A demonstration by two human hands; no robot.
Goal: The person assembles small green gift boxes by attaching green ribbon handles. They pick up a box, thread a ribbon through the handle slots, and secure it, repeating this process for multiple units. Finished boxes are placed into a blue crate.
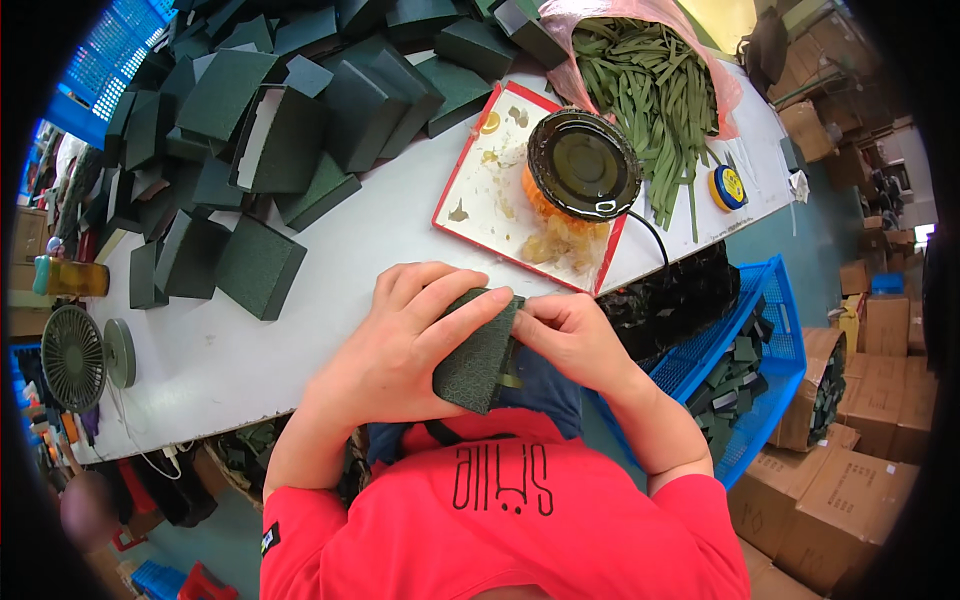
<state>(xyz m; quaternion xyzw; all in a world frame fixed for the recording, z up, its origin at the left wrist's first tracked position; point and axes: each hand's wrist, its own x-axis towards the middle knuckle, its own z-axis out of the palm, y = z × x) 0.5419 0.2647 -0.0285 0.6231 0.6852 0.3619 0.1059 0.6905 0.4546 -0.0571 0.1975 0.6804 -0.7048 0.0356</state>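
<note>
My left hand (410, 330) is wrapped over a dark green, rough-surfaced box (478, 350), held tilted at the table's near edge, in front of my body. At the box's right side, my right hand (570, 335) is closed in a pinch against the upper edge. What lies between those fingertips is hidden. A short olive strip (512, 372) shows beside the box, just below the right fingers. Past my hands, a glue pot (583, 165) with a dark round top and an orange body stands on a red-edged white board (480, 195) smeared with yellowish glue.
Many similar green boxes (275, 140) are heaped at the far left. Olive ribbons (650, 90) spill from a pink bag (725, 85), near a round blue-and-yellow tin (727, 187). A small fan (73, 358) stands left. Below right, a blue crate (765, 400) holds green pieces beside cardboard cartons (830, 500).
</note>
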